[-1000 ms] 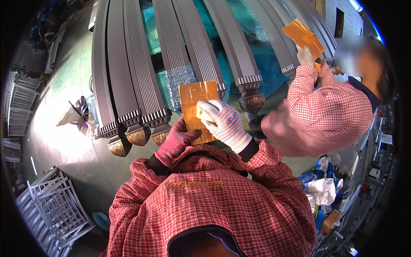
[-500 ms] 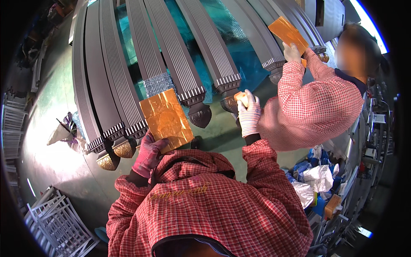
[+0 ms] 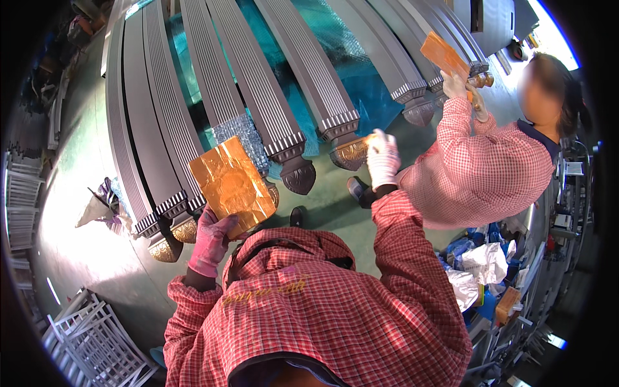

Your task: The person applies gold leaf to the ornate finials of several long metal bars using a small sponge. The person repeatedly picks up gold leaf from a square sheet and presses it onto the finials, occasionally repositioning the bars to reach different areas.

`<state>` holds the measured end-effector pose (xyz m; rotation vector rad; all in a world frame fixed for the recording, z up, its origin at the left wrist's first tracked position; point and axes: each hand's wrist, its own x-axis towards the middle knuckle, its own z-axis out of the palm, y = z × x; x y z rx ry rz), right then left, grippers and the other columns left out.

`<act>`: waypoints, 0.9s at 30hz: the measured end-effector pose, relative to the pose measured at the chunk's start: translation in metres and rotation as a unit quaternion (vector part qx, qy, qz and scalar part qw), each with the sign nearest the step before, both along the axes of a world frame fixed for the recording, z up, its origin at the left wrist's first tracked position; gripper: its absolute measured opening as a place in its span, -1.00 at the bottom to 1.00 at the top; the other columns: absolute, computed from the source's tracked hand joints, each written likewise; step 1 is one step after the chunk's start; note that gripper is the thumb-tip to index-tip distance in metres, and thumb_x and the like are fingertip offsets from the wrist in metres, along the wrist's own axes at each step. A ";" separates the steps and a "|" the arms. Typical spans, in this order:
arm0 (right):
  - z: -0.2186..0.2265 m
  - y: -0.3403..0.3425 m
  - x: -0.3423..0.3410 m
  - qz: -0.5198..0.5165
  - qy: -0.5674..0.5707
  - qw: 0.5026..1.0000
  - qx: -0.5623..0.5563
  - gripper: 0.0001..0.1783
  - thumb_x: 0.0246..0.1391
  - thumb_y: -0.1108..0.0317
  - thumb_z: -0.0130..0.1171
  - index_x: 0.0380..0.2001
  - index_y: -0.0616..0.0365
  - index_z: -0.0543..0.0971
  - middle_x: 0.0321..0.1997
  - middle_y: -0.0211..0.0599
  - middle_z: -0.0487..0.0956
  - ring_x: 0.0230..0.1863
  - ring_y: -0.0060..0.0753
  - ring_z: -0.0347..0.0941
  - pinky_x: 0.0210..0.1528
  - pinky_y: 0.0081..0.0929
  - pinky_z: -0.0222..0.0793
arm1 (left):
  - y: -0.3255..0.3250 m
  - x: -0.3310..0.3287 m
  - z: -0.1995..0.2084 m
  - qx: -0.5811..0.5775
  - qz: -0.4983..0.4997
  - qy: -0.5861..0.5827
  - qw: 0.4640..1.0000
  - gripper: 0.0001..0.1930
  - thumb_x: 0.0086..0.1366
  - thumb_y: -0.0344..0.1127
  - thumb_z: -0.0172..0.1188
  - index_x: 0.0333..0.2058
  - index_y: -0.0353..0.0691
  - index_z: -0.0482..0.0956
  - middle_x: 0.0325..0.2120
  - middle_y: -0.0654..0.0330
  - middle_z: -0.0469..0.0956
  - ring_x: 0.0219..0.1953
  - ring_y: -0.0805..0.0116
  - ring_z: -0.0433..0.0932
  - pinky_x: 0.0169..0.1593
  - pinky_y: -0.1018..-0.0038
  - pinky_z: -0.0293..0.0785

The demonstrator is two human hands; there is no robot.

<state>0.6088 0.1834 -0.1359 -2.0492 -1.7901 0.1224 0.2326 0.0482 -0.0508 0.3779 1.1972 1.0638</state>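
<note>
My left hand [image 3: 211, 240], in a pinkish-red glove, grips the lower edge of a flat board with a gold-coloured, smeared surface [image 3: 232, 184]. My right hand [image 3: 383, 158], in a white striped glove, is closed round a small orange-yellow pad [image 3: 370, 138], mostly hidden by the fingers. That pad is at the right edge of a carved post tip [image 3: 348, 152], which shows gold over dark; whether they touch I cannot tell. The dark grooved post [image 3: 309, 71] runs away from me. Left of it, another post ends in a plain dark tip [image 3: 298, 175].
Several grooved posts lie side by side, some with gold tips [image 3: 164, 248]. Bubble wrap [image 3: 240, 135] covers one end. At the right, a co-worker [image 3: 483, 168] holds a similar gold board [image 3: 445, 55]. White frames [image 3: 100, 342] stand lower left; bags [image 3: 483, 263] lie lower right.
My right hand has moved slightly up and right with the pad. The board in my left hand has shifted left. The co-worker's board has moved right.
</note>
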 end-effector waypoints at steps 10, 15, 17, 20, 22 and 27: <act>-0.038 -0.050 -0.003 -0.138 0.191 0.969 0.069 -0.60 -0.13 0.53 0.14 -0.14 -0.01 0.48 -0.14 -0.21 0.42 -0.15 -0.14 0.42 -0.10 -0.30 0.39 | 0.006 -0.004 -0.004 -0.008 -0.014 0.004 1.000 -0.59 0.17 -0.51 0.09 0.02 -0.24 0.31 -0.17 0.14 0.52 -0.29 0.25 0.59 -0.37 0.40 0.59; -0.046 -0.061 -0.050 0.050 0.191 0.976 0.095 -0.53 -0.14 0.56 0.13 -0.07 0.01 0.45 -0.15 -0.17 0.43 -0.16 -0.09 0.42 -0.08 -0.27 0.37 | 0.011 -0.006 -0.009 -0.035 -0.042 0.003 0.999 -0.58 0.16 -0.54 0.06 0.03 -0.24 0.31 -0.14 0.16 0.51 -0.20 0.27 0.58 -0.29 0.42 0.59; -0.075 -0.073 -0.040 -0.084 0.188 0.973 0.106 -0.62 -0.10 0.59 0.10 -0.15 0.04 0.44 -0.15 -0.16 0.42 -0.20 -0.11 0.42 -0.11 -0.29 0.39 | 0.014 -0.004 -0.003 -0.023 -0.052 0.009 0.998 -0.58 0.16 -0.51 0.08 0.03 -0.24 0.31 -0.15 0.16 0.51 -0.22 0.29 0.58 -0.33 0.45 0.59; -0.107 -0.082 -0.013 -0.171 0.286 0.936 0.117 -0.61 -0.10 0.64 0.06 -0.15 0.06 0.43 -0.13 -0.19 0.38 -0.20 -0.19 0.41 -0.10 -0.35 0.39 | 0.015 0.000 0.000 -0.014 -0.058 0.005 0.998 -0.58 0.16 -0.49 0.09 0.02 -0.25 0.30 -0.16 0.16 0.51 -0.24 0.31 0.58 -0.36 0.50 0.58; -0.067 -0.074 -0.039 -0.123 0.321 0.930 0.131 -0.58 -0.09 0.65 0.04 -0.11 0.06 0.43 -0.11 -0.20 0.37 -0.20 -0.22 0.41 -0.09 -0.38 0.38 | 0.017 -0.002 -0.003 -0.028 -0.044 0.014 0.999 -0.58 0.16 -0.48 0.10 0.02 -0.23 0.29 -0.18 0.15 0.51 -0.30 0.30 0.58 -0.41 0.48 0.60; -0.116 -0.082 -0.008 -0.192 0.350 0.916 0.049 -0.64 -0.05 0.61 0.05 -0.12 0.11 0.42 -0.09 -0.21 0.40 -0.20 -0.30 0.41 -0.14 -0.46 0.39 | 0.020 0.002 0.004 0.008 -0.070 0.001 0.998 -0.57 0.16 -0.45 0.11 0.03 -0.23 0.28 -0.18 0.14 0.50 -0.34 0.31 0.58 -0.43 0.47 0.61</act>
